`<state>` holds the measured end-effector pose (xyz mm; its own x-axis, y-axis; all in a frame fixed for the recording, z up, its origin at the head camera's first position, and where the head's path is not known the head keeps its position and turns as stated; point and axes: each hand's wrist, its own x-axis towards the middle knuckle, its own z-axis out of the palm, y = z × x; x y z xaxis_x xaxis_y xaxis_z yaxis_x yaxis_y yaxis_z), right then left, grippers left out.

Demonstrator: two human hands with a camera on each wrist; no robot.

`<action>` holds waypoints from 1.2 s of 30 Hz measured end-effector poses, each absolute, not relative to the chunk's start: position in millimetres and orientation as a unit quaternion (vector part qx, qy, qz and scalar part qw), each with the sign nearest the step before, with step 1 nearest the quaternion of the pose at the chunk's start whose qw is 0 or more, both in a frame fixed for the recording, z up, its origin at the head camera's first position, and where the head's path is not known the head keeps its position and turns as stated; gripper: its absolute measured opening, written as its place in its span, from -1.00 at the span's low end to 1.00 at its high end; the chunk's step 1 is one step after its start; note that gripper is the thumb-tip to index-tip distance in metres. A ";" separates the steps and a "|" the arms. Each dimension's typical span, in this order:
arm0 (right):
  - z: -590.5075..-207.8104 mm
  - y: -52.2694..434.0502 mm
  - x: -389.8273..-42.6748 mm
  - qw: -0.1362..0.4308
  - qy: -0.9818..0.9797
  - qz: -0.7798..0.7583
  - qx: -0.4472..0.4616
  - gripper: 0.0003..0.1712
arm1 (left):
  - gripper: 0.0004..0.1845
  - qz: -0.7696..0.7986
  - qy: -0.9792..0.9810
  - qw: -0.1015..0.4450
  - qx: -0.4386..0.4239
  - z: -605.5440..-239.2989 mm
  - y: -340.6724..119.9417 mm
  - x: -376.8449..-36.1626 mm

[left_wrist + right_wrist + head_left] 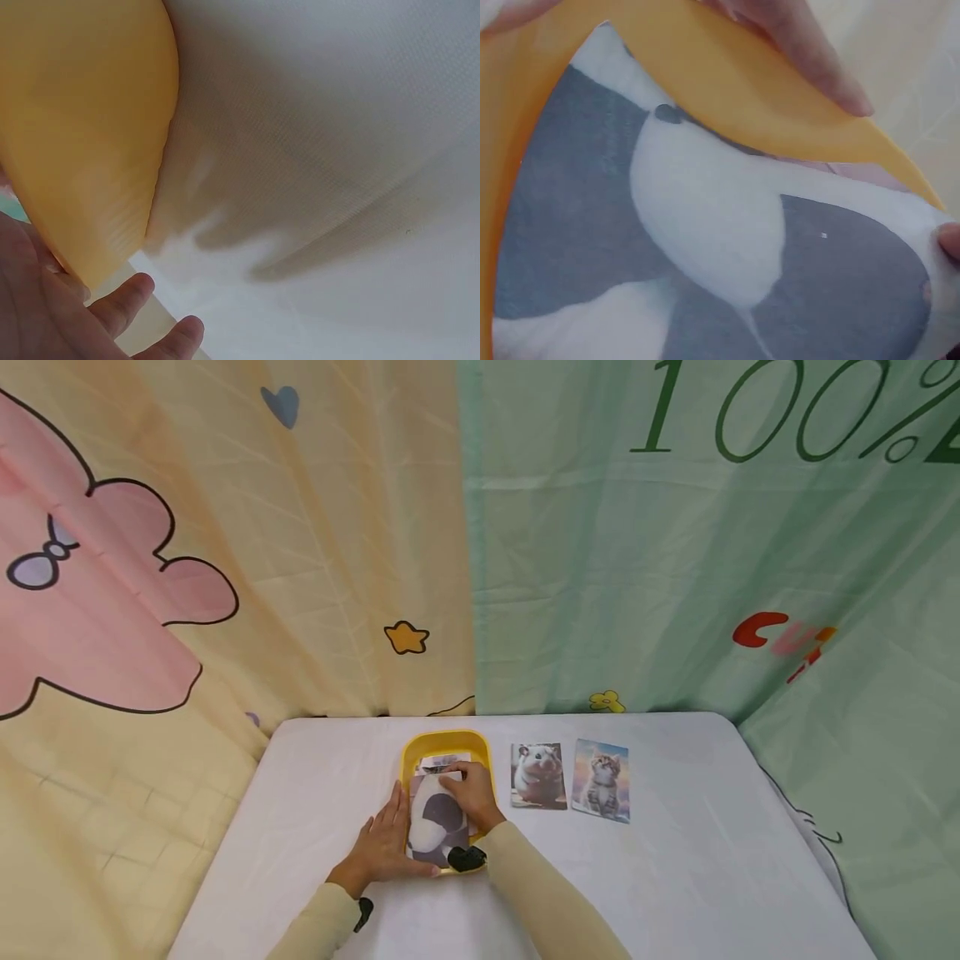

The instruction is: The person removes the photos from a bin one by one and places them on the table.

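Note:
A yellow tray (pixel 442 739) stands on the white table, with picture cards (pixel 444 762) lying inside it. My right hand (pixel 474 795) reaches over the tray and pinches the far part of a card (pixel 429 837) with a grey-and-white picture. In the right wrist view this card (pixel 705 217) looks bent, and one fingertip (pixel 950 238) shows at its edge. Along the tray's left outer side rests my left hand (pixel 382 845), fingers straight and thumb toward the near rim. The left wrist view shows the tray's outer wall (pixel 97 135) beside two extended fingers (pixel 124 304).
Right of the tray lie a hamster picture card (pixel 538 777) and a kitten picture card (pixel 602 781), side by side and face up. Printed curtains (pixel 360 552) hang behind the white table (pixel 690 860) and at its sides.

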<state>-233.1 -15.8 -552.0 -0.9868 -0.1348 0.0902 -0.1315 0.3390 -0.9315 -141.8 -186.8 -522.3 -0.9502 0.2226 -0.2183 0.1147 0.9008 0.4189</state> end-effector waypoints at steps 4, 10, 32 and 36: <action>-544.9 -12.0 -232.5 0.007 0.813 -0.573 -0.107 -0.93 | 0.52 0.204 0.966 0.137 0.085 -522.1 -186.7 -142.2; -535.7 -5.1 -230.7 0.010 0.826 -0.552 -0.111 -0.91 | 0.53 0.204 0.965 0.142 0.082 -522.5 -185.6 -142.5; -534.4 50.5 -240.6 -0.086 0.837 -0.527 -0.118 -0.89 | 0.53 0.214 0.962 0.146 0.085 -521.8 -190.0 -140.4; -532.9 63.7 -241.2 -0.091 0.826 -0.546 -0.109 -0.90 | 0.53 0.212 0.962 0.147 0.090 -522.3 -189.9 -141.8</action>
<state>-241.2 63.7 -532.9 -0.9597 -0.0808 0.2691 -0.2793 0.3795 -0.8820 -141.8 -189.9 -522.3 -0.9406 0.2351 -0.2448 0.1107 0.8943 0.4337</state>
